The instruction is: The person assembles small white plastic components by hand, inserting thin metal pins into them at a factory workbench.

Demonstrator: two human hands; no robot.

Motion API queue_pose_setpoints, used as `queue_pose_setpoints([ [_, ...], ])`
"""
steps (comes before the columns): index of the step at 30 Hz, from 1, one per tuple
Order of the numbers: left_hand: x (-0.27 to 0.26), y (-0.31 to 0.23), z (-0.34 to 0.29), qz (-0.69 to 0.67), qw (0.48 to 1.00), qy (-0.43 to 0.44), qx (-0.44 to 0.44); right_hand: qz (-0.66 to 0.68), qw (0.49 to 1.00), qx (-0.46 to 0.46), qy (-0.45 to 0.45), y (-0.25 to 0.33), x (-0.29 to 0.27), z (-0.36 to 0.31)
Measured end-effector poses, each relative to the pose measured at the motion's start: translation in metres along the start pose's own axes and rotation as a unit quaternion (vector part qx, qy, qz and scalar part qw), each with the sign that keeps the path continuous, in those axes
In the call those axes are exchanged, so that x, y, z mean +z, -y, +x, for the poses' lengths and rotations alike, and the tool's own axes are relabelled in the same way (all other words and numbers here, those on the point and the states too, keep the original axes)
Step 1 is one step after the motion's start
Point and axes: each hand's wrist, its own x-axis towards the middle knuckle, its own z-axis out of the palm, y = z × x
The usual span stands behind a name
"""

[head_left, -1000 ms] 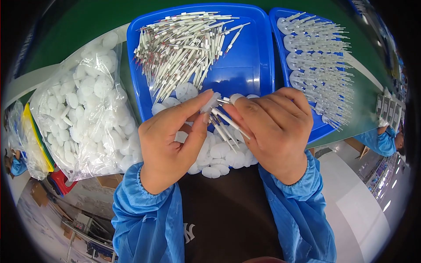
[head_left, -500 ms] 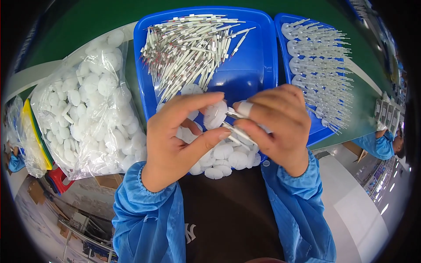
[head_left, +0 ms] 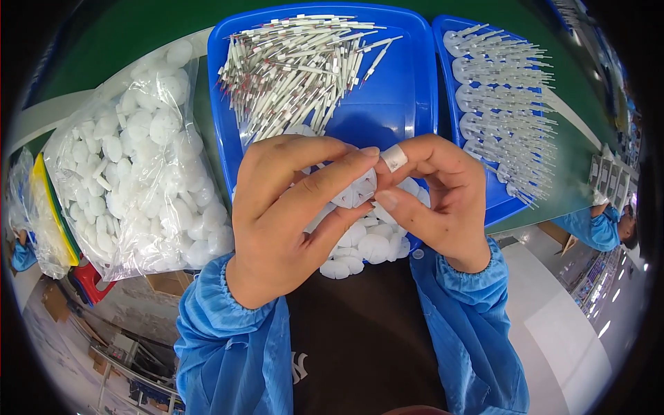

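Observation:
A translucent white plastic disc with small slits sits between the fingertips of my left hand, just in front of my chest. From the other side, my right hand meets the disc's right edge with thumb and index finger pressed close. What lies between those two fingers is mostly hidden; only a small dark tip shows by the thumb. White tape wraps the right index finger. Loose white discs lie in a heap under both hands. Past them, a pile of thin white sticks with metal ends fills the far left of a blue tray.
The blue tray spans the middle. Right of it, a second blue tray carries rows of discs fitted with sticks. A clear bag of white discs stands at left. Another person in blue shows at far right.
The white sticks seen in my right fingers are now out of sight. Both hands have drawn together at the disc, and the left fingers have closed over it.

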Motion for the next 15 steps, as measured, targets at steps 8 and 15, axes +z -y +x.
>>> queue_pose_setpoints([
  [8, 0.003, 0.0, 0.001, 0.001, 0.999, 0.013, 0.044, 0.12, 0.984, 0.13, -0.016, 0.005, 0.001, 0.0],
  [15, -0.001, 0.002, 0.0, 0.023, 0.998, 0.036, 0.042, 0.089, 0.994, 0.059, -0.012, -0.005, 0.001, -0.006],
])
